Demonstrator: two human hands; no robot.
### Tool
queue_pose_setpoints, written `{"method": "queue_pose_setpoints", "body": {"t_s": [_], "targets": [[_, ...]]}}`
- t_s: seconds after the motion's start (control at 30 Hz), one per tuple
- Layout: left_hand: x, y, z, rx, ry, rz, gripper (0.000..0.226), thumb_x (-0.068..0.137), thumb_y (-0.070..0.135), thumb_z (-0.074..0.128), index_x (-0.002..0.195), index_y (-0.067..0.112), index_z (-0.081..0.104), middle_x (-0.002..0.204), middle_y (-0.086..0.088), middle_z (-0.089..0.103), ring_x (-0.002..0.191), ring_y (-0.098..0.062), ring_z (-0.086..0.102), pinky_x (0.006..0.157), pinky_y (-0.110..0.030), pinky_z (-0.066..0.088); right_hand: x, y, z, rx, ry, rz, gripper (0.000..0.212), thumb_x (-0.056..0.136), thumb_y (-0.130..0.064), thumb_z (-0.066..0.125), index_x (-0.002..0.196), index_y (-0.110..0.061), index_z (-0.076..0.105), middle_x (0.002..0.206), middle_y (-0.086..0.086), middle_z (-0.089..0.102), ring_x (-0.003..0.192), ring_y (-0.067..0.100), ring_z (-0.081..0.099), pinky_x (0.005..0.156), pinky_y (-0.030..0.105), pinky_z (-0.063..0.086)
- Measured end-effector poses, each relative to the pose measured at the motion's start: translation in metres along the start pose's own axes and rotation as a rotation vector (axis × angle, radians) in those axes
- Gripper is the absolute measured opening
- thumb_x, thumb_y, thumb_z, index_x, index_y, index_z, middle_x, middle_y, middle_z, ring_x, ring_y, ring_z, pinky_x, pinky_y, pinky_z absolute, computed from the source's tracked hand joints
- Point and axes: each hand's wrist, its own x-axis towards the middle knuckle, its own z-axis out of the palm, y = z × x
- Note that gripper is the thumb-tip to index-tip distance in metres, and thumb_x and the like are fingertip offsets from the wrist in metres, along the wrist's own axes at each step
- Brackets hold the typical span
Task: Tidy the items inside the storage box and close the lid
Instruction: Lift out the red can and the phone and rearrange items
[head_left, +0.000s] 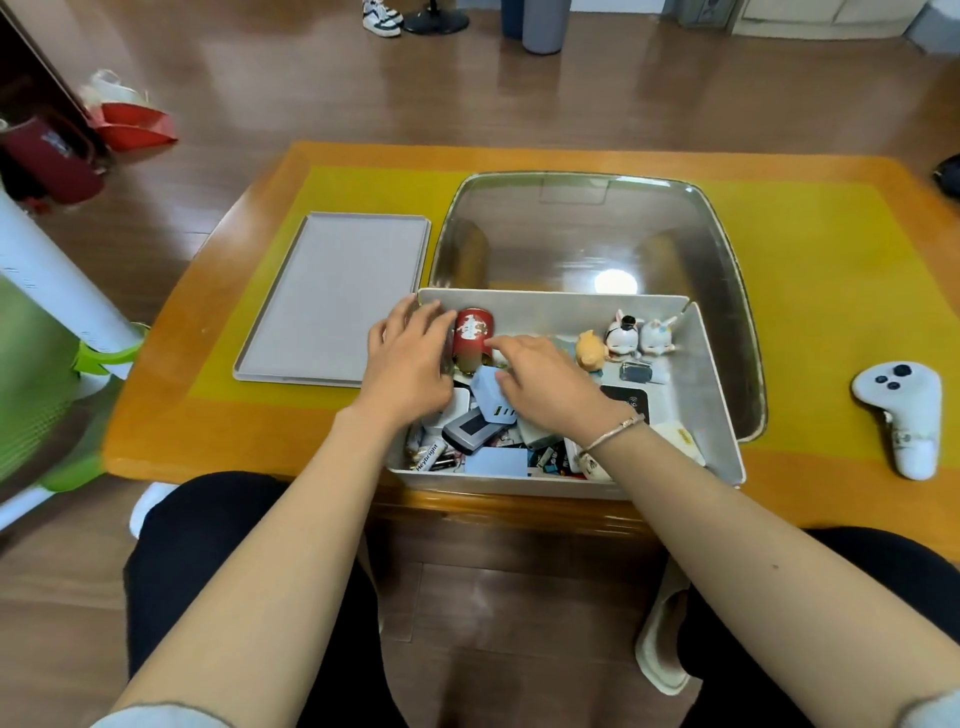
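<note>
From the head camera, both hands are down inside the open storage box (719, 415), which sits at the near edge of the yellow-matted surface (831, 249). The left hand (408, 358) curls round the side of a red tin can (472, 338) lying in the far-left corner, while the right hand (540, 379) rests with loosely bent fingers over a pale blue charger block (491, 397) — whether it actually grips the block is hard to tell, as the fingertips are hidden. A sound way on, I judge: stand the can upright against the wall, then sort the loose clutter into flat layers so nothing rises above the rim. The box is smooth grey plastic with thin straight walls; its flat lid (332, 296), a ribbed grey rectangle with a raised edge, lies just beside it on the left. Three glossy figurines (631, 338) sit along the back wall. Behind stands a clear rounded plastic bin (727, 249) — a white game controller (901, 415) lies well apart to the right.
</note>
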Motion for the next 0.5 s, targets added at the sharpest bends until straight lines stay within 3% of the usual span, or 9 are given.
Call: {"method": "queue_pose_setpoints", "body": {"t_s": [0.13, 0.23, 0.37, 0.5], "targets": [[0.000, -0.005, 0.002, 0.073, -0.021, 0.004, 0.076, 0.074, 0.028, 0.067, 0.142, 0.025, 0.033, 0.147, -0.001, 0.036, 0.142, -0.029, 0.009, 0.111, -0.045, 0.011, 0.007, 0.001, 0.006, -0.078, -0.076, 0.007, 0.051, 0.094, -0.045, 0.041, 0.140, -0.023, 0.032, 0.117, 0.008, 0.062, 0.111, 0.030, 0.051, 0.091, 0.043, 0.038], [0.000, -0.004, 0.003, 0.083, 0.027, -0.007, 0.070, 0.077, 0.030, 0.072, 0.137, 0.023, 0.038, 0.141, -0.003, 0.044, 0.139, -0.029, 0.018, 0.111, -0.044, 0.011, 0.007, 0.004, 0.009, -0.079, -0.084, 0.011, 0.065, 0.085, -0.055, 0.051, 0.137, -0.022, 0.032, 0.114, 0.008, 0.062, 0.108, 0.030, 0.052, 0.087, 0.042, 0.038], [-0.006, -0.004, 0.002, 0.063, 0.094, -0.033, 0.075, 0.075, 0.039, 0.074, 0.138, 0.019, 0.039, 0.136, -0.004, 0.046, 0.133, -0.028, 0.024, 0.114, -0.046, 0.005, 0.004, 0.008, 0.008, 0.042, -0.107, 0.009, 0.083, 0.075, -0.057, 0.064, 0.140, -0.019, 0.030, 0.117, 0.007, 0.059, 0.110, 0.027, 0.048, 0.088, 0.039, 0.038], [-0.019, -0.004, -0.006, -0.109, 0.228, -0.037, 0.074, 0.073, 0.040, 0.077, 0.135, 0.019, 0.043, 0.134, -0.003, 0.049, 0.131, -0.026, 0.028, 0.106, -0.040, 0.021, -0.001, 0.010, 0.007, 0.103, -0.091, -0.003, 0.072, 0.077, -0.055, 0.063, 0.137, -0.025, 0.036, 0.117, -0.002, 0.058, 0.112, 0.021, 0.045, 0.094, 0.043, 0.035]]}}
